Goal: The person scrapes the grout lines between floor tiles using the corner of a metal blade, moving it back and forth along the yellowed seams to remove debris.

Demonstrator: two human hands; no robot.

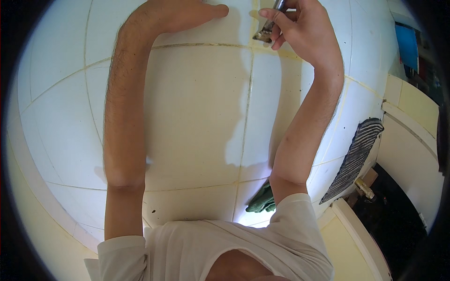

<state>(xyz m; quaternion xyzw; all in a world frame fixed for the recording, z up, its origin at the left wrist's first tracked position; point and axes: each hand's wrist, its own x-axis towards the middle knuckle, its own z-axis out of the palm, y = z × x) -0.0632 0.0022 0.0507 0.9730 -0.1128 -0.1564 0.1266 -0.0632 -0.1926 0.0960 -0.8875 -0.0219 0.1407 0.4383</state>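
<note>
White floor tiles (197, 117) lie under both my arms. In my right hand (302, 28), closed near the top edge, is a slim tool (265, 33) with a shiny metal shaft and a flared end stained dark and pale. That end points down and left, close above a grout line; whether it touches the tile I cannot tell. Opposite it, my left hand (194, 11) reaches to the top edge with its thumb stretched toward the right. The picture's edge cuts off its other fingers, so anything in them is hidden.
A dark green cloth or glove (262, 199) lies by my right elbow. Farther right, a black-and-grey striped mat (354, 159) rests near a raised pale ledge (412, 122). Beyond are a dark opening (393, 210) and a blue object (407, 46).
</note>
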